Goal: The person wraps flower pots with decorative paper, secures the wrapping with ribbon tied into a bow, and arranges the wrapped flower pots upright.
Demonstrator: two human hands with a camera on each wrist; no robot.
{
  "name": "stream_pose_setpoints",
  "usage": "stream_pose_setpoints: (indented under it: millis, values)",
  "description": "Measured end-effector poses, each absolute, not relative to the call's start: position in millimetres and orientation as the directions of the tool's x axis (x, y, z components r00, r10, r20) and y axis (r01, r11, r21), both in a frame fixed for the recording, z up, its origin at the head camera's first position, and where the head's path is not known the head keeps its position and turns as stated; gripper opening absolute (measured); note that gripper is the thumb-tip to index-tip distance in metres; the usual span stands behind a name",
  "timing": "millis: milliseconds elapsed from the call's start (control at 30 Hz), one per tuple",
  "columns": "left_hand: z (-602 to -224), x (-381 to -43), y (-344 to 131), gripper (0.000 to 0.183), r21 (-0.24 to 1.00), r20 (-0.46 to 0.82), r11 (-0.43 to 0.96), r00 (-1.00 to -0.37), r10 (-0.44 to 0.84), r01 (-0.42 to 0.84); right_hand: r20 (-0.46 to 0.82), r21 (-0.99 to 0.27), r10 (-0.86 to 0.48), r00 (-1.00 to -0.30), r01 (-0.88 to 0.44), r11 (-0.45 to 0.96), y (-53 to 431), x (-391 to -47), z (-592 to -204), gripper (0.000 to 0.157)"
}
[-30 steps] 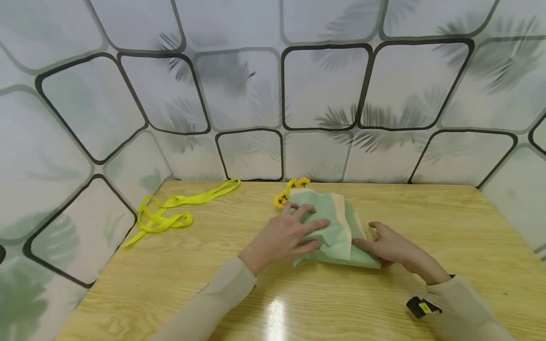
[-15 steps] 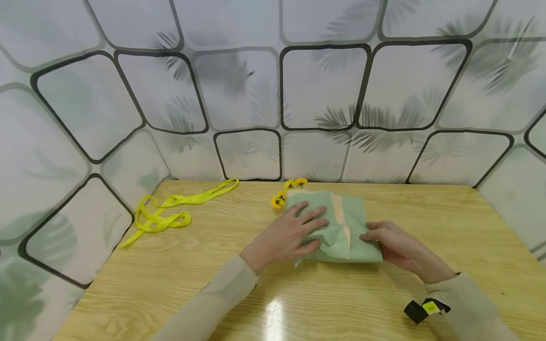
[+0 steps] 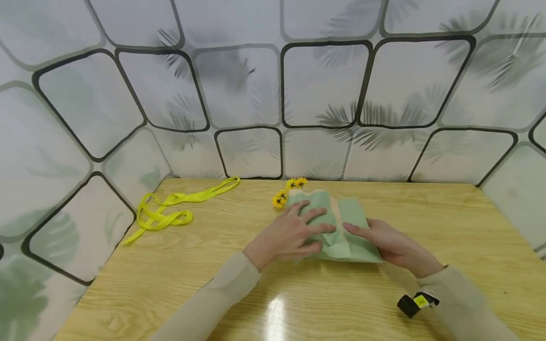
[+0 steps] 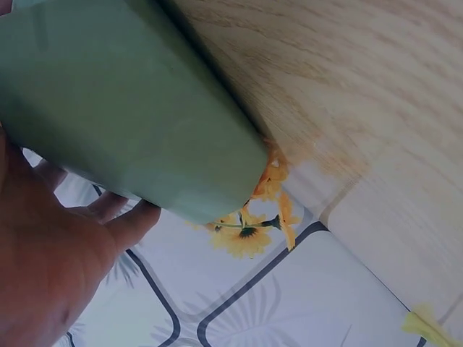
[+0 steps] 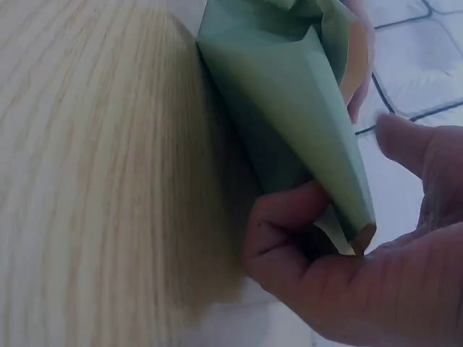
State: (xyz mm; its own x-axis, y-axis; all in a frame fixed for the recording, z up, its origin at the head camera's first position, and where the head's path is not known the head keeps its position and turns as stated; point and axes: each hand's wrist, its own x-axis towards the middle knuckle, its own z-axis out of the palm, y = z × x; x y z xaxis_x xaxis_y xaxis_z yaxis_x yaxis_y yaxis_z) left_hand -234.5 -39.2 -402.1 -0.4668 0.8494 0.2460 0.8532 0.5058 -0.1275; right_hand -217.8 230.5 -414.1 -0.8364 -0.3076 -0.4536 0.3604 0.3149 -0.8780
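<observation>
Backdrop (image 3: 324,85) with dark rounded frames and leaf prints is standing behind the wooden table (image 3: 341,303), which is filling the lower part of the head view. Two beige sleeves (image 3: 215,296) are reaching over the table from the near side. Green wrapping paper (image 3: 347,213) with a peach-coloured band is lying folded on the table, somewhat right of the middle, between both hands. The left hand (image 3: 287,234) is resting on top of the paper, its fingers lying spread. The right hand (image 3: 394,244) is holding the right edge: its fingers are bending around it from below; whether the thumb is touching, I cannot tell. Toward the far left, a yellow ribbon (image 3: 194,197) is lying in loose loops. Yellow flowers (image 3: 279,201) are showing at the far left corner of the paper. At the right cuff, a small black device (image 3: 408,306) is sitting.
</observation>
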Motion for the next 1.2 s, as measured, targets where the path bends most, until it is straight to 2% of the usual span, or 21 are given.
stream_pose_setpoints:
  millis: [133,233,500,767,867,1067,1200]
  values:
    - [-401,-234,-40,0.041,-0.106,0.225,0.535,-0.504,0.834,0.838,-0.379,-0.89,-0.278,-0.883,0.266,0.369,223,-218,-409,0.078]
    - [-401,-233,-41,0.042,-0.092,0.224,0.551,-0.522,0.823,0.829,-0.348,-0.901,-0.247,-0.904,0.251,0.354,220,-218,-405,0.076]
    - [-400,-233,-41,0.043,-0.103,0.221,0.549,-0.519,0.826,0.83,-0.299,-0.941,-0.26,-0.918,0.239,0.238,212,-216,-395,0.065]
    - [-402,-233,-40,0.045,-0.111,0.207,0.558,-0.53,0.822,0.823,-0.247,-0.955,-0.23,-0.941,0.195,0.225,192,-213,-379,0.056]
    - [-403,-232,-41,0.045,-0.114,0.209,0.557,-0.528,0.823,0.823,-0.235,-0.959,-0.215,-0.948,0.19,0.213,186,-209,-378,0.056]
    - [-403,-232,-41,0.046,-0.13,0.211,0.554,-0.523,0.826,0.822,-0.223,-0.974,-0.179,-0.958,0.212,0.079,180,-195,-377,0.059]
    - [-403,-231,-40,0.042,-0.094,0.214,0.558,-0.531,0.82,0.824,-0.266,-0.963,-0.143,-0.953,0.268,0.007,179,-181,-381,0.063]
